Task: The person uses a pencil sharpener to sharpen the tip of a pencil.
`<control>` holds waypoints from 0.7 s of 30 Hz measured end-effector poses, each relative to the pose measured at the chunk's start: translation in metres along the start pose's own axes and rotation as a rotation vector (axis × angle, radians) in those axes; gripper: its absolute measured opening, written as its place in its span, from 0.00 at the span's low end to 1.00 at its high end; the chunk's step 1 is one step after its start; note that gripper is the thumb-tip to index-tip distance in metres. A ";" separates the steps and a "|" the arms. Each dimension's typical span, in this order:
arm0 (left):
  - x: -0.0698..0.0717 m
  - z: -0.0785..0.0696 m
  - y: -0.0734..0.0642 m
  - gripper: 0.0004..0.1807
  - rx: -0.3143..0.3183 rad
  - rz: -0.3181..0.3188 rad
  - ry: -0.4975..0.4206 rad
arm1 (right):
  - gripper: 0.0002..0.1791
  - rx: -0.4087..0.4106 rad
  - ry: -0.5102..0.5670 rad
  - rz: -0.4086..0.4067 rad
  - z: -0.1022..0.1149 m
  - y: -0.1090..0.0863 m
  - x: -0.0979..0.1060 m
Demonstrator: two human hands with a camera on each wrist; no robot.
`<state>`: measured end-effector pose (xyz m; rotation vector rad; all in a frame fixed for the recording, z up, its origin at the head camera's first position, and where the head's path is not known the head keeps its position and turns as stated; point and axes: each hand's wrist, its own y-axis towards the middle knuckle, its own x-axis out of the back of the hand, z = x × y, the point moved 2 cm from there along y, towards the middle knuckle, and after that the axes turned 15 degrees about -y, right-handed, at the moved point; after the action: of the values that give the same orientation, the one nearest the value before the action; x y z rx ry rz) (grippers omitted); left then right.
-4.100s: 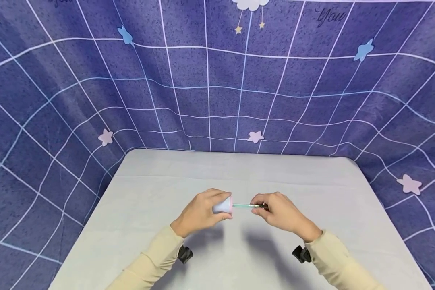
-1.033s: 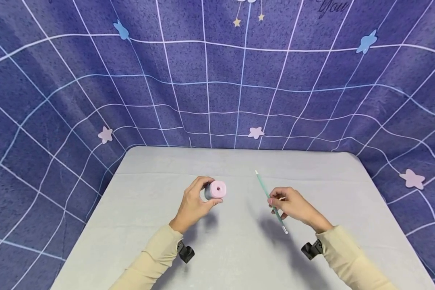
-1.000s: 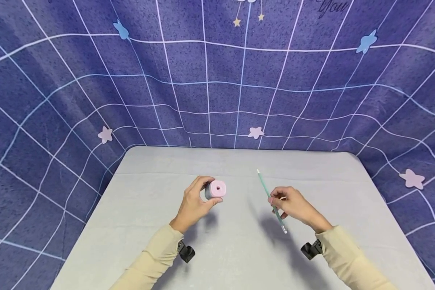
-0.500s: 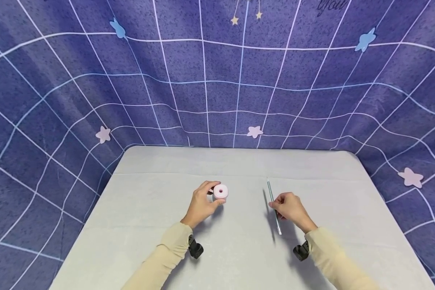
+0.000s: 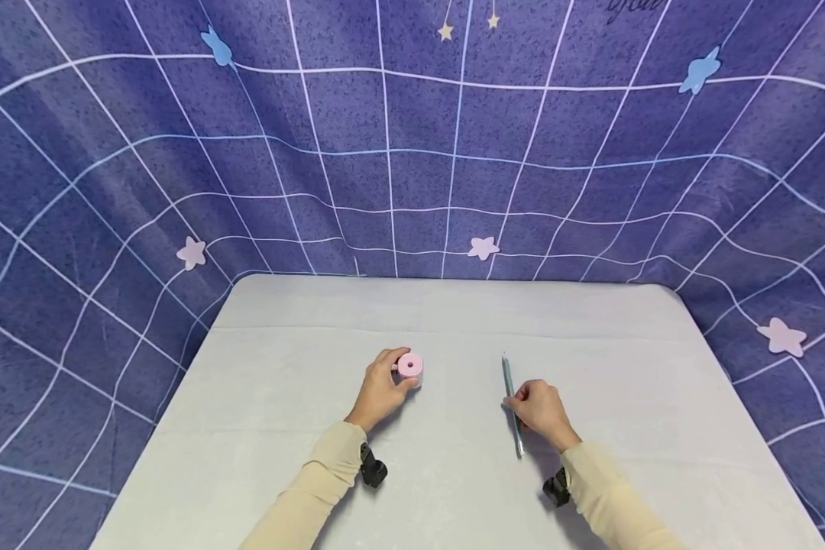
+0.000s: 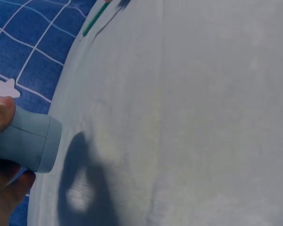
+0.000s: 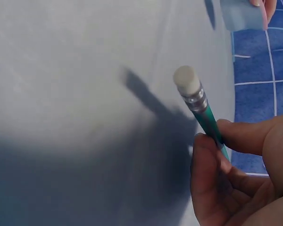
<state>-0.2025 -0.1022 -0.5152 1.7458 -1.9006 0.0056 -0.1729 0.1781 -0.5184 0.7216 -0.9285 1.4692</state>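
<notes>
My left hand [image 5: 378,391] grips a small pencil sharpener [image 5: 410,365] between thumb and fingers. Its pink top, with a round hole, faces up in the head view; the left wrist view shows its smooth blue-grey body [image 6: 26,139]. Whether its base touches the table is unclear. Over to the right, a green pencil [image 5: 508,376] is pinched by the thumb and fingers of my right hand [image 5: 541,409]. The pencil's point faces the far side of the table. Its white eraser [image 7: 186,80] and metal band point back towards the right wrist camera, a little above the cloth.
A pale cloth covers the table [image 5: 302,313]. Behind it and along both sides hangs a purple-blue curtain [image 5: 412,183] with grid lines and stars. Black wrist cameras [image 5: 373,466] sit below both hands.
Earlier the pencil's end was in the sharpener's hole; now they are apart. Since then the sharpener has turned hole-up, and both hands have come lower towards the table, the pencil lying flatter.
</notes>
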 end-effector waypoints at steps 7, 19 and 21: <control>-0.004 0.002 -0.010 0.30 0.057 0.034 0.002 | 0.13 -0.047 -0.010 0.029 -0.004 -0.007 -0.009; -0.003 0.005 -0.015 0.34 0.131 0.112 0.003 | 0.12 -0.036 -0.044 0.027 -0.006 -0.008 -0.008; 0.000 0.006 -0.015 0.36 0.150 0.138 0.008 | 0.13 -0.022 -0.070 0.017 -0.009 -0.007 -0.007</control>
<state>-0.1914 -0.1065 -0.5259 1.7028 -2.0573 0.2119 -0.1648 0.1827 -0.5276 0.7540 -1.0047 1.4539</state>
